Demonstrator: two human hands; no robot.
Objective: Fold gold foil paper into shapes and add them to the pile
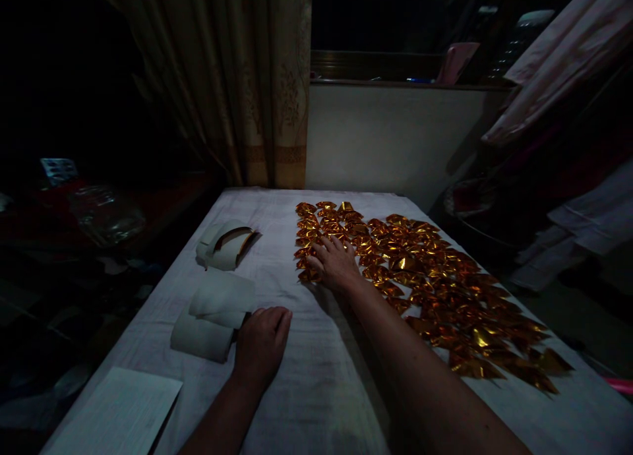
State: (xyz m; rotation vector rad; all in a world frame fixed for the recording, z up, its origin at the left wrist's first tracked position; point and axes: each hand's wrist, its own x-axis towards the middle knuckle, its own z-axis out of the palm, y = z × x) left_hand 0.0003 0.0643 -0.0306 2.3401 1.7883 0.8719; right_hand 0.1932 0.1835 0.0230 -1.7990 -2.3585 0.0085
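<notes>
Right hand [336,262]: fingers apart over the near-left edge of the foil pieces [408,264], spread across the right of the cloth [309,369]. Left hand [264,339] curled beside the curved card [222,300]; cannot tell if its fingers grip anything. Step looks like straightening rows; next move likely calls for light, single-piece touches.
</notes>
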